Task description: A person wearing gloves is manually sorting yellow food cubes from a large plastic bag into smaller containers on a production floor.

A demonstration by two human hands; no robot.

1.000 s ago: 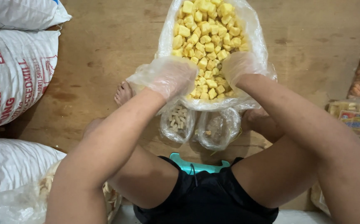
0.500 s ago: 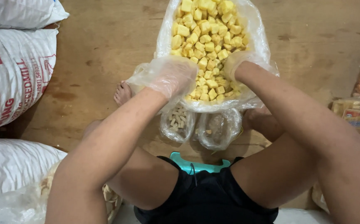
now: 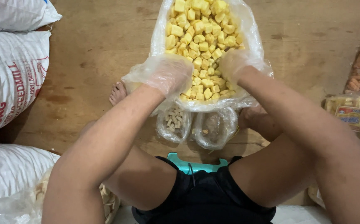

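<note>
I see thin, crinkled, glossy clear plastic on the big bag (image 3: pixel 250 45) and on the loose gloves over my left hand (image 3: pixel 169 74) and right hand (image 3: pixel 234 62). The floor (image 3: pixel 101 45) looks like matt, scuffed wood; the sacks (image 3: pixel 9 79) seem woven plastic.

Open floor (image 3: pixel 97 54) beside sacks (image 3: pixel 9 79)

Warm, even light; sharp focus

Yellow snack cubes (image 3: pixel 202 45), clear bag (image 3: pixel 250 37)
</note>
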